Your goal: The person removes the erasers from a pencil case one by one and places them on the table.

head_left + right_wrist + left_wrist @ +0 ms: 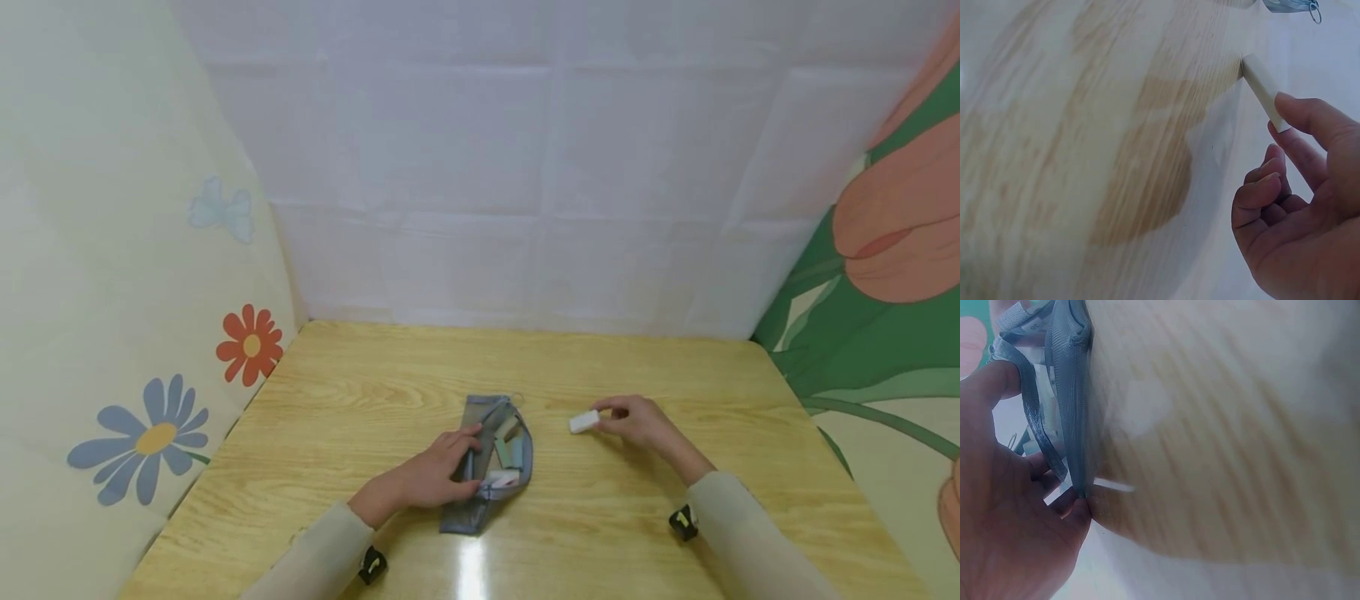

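Note:
A grey-blue mesh zip pouch (479,517) lies on the table with its mouth spread open. Inside it show green block-shaped pieces (516,452), a tan one (507,428) and white ones (501,478). My left hand (431,473) grips the pouch's near-left side, thumb at the rim; the left wrist view has the fingers around the edge of the mesh pouch (1069,381). To the right of the pouch, my right hand (637,423) pinches a white eraser-like block (1263,90) between thumb and index finger, its far end close over the tabletop.
The wood-grain table (360,375) meets a white sheet (450,167) at its back edge. Flower-printed cloth (75,292) hangs on the left and tulip-printed cloth (892,358) on the right. A small metal ring (1315,12) hangs from the pouch's far end.

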`<state>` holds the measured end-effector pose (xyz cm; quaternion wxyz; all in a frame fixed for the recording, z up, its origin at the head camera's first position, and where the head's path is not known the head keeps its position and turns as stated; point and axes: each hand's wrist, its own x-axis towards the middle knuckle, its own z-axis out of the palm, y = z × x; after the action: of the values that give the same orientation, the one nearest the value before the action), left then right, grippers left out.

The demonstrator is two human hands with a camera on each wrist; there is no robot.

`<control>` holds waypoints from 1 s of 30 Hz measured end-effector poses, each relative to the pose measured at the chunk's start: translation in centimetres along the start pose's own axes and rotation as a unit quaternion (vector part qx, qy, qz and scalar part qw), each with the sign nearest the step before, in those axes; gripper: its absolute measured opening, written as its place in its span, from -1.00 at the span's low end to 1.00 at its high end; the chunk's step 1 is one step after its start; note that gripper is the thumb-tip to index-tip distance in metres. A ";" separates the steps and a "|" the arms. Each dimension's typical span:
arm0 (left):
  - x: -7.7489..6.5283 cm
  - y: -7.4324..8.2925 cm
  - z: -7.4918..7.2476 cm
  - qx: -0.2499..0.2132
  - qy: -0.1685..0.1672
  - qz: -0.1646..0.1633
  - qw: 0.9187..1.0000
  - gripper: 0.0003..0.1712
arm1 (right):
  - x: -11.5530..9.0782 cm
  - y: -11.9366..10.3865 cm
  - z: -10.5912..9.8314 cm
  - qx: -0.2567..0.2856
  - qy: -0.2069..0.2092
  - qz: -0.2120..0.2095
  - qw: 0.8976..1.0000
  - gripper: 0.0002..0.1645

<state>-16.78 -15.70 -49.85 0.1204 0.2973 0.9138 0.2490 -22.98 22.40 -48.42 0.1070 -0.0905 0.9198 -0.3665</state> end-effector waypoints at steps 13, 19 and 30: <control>-0.1 0.1 -0.1 -0.005 -0.007 -0.002 1.000 -0.36 | -0.3 0.4 0.1 -0.005 -0.008 -0.007 1.000 -0.61; -0.1 0.2 -0.1 -0.006 -0.010 -0.003 1.000 -0.36 | -0.3 0.8 0.1 -0.010 -0.017 -0.003 1.000 -0.61; 0.0 0.2 -0.2 -0.001 -0.008 -0.003 1.000 -0.36 | 0.0 1.1 0.2 -0.006 -0.019 -0.007 1.000 -0.64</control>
<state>-16.73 -15.68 -49.60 0.1292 0.2966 0.9133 0.2475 -23.03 23.01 -49.35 0.1216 -0.1044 0.9192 -0.3598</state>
